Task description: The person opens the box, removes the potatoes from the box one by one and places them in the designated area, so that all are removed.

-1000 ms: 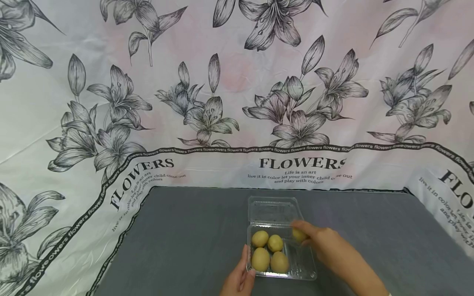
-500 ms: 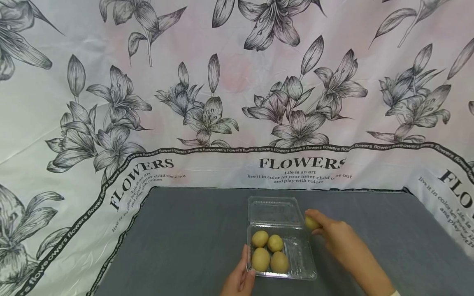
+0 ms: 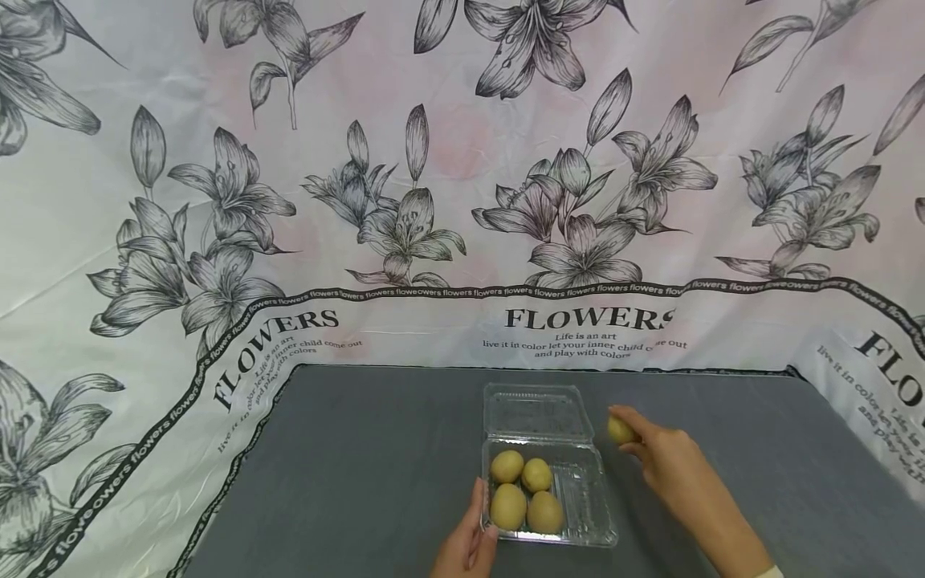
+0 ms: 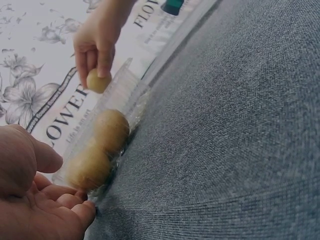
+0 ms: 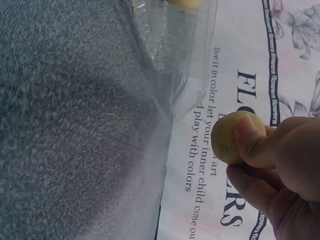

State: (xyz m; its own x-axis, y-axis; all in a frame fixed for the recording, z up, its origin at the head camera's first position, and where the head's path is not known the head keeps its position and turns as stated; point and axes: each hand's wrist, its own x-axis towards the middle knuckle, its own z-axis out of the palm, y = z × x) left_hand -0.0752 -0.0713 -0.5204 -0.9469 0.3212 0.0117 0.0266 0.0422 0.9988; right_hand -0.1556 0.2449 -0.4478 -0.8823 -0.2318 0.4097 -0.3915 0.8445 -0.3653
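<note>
A clear plastic clamshell container (image 3: 587,502) lies with its lid (image 3: 536,411) folded back on the grey tabletop. Several potatoes sit in its left part, among them a front-left potato (image 3: 509,506) and a back-left potato (image 3: 507,466); its right part shows bare ridged plastic. My left hand (image 3: 466,534) holds the container's front-left corner, thumb at the front and fingers along the side. Between thumb and fingers my right hand (image 3: 672,470) pinches a small potato (image 5: 231,137), raised right of the container and apart from it.
The grey cloth-covered table (image 3: 361,466) spreads to both sides of the container. Behind it hangs a white curtain (image 3: 433,329) printed with flowers and lettering. A dark green object (image 4: 172,6) shows at the top of the left wrist view.
My right hand has lifted the small potato out over the container's right edge and carried it further right. The left hand and the container have stayed put.
</note>
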